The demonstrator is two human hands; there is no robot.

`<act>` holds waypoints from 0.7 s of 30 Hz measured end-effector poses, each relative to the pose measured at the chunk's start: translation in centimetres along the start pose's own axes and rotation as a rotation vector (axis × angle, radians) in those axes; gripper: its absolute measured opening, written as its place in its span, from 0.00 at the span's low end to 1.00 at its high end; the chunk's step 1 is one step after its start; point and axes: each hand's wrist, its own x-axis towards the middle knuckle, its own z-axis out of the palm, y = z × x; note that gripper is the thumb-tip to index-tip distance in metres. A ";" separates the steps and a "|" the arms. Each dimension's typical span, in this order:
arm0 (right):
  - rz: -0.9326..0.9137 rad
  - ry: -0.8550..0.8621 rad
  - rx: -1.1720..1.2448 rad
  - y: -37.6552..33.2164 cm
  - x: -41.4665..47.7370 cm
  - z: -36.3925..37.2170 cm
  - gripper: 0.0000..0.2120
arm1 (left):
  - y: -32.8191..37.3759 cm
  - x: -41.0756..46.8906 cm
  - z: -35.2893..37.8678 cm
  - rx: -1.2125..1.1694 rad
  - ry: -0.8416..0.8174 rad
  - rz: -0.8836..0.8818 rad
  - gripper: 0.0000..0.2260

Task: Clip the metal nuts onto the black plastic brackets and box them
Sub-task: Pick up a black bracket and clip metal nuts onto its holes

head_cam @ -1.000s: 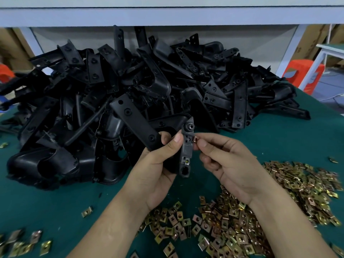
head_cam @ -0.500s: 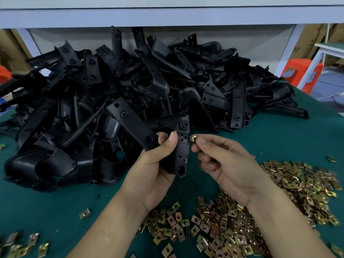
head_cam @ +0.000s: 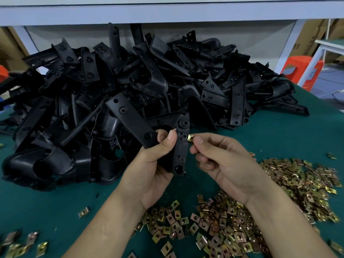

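The right hand (head_cam: pixel 229 164) has eased its pinched metal nut (head_cam: pixel 190 137) up to the black bracket (head_cam: pixel 181 146)'s edge; the left hand (head_cam: pixel 149 168) still grips that bracket upright.

Palm of the left hand (head_cam: pixel 149 170) covers the lower left of the bracket (head_cam: pixel 181 146); fingers behind it mostly out of sight. The nut (head_cam: pixel 190 137) is mostly buried between thumb and forefinger of the right hand (head_cam: pixel 227 164), only a gold corner showing at the bracket's edge. Can't tell if it's seated. Both forearms are cut by the bottom edge. The loose nuts (head_cam: pixel 232 220) below the hands run off the bottom edge. The stray nuts (head_cam: pixel 18 246) far left of the hands are blurred. The bracket pile (head_cam: pixel 130 81) beyond the hands runs off the left edge, lower pieces buried. The orange object (head_cam: pixel 2 73) far left is cropped, unidentifiable.
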 end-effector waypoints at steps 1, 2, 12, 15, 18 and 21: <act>0.003 -0.002 0.008 0.0 0.0 0.0 0.04 | 0.0 0.0 0.0 0.001 -0.010 -0.004 0.14; 0.004 -0.004 0.011 0.0 0.0 0.0 0.04 | 0.0 0.0 0.0 0.006 -0.016 -0.006 0.14; 0.010 -0.013 -0.057 -0.1 -0.3 0.1 0.04 | 0.7 0.3 -0.7 0.177 0.021 -0.095 0.14; 0.064 -0.025 -0.066 0.0 -0.4 0.2 0.04 | 0.6 0.1 -0.7 0.194 -0.033 -0.123 0.16; 0.089 -0.039 -0.047 0.1 -0.4 0.1 0.05 | 0.3 -0.1 -0.6 0.183 -0.069 -0.122 0.16; 0.087 -0.062 0.001 0.2 -0.3 0.1 0.06 | 0.2 -0.1 -0.4 0.146 -0.086 -0.069 0.14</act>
